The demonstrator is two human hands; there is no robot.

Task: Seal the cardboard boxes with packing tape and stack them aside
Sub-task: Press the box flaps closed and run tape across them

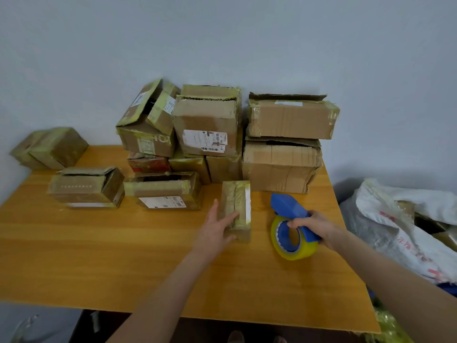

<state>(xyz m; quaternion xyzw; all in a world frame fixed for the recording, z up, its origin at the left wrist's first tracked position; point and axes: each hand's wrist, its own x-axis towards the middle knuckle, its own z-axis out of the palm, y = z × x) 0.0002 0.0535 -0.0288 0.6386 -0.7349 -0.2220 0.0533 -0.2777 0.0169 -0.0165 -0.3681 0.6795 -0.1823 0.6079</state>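
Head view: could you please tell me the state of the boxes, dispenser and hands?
small box: closed, taped over.
left hand: open, fingers resting on small box.
right hand: gripping tape dispenser.
tape dispenser: held, roll loaded.
front middle box: top open.
top-left stacked box: flaps open.

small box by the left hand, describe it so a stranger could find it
On the wooden table, look before the box pile, left of the blue tape dispenser. The small box alone has the left hand touching it.
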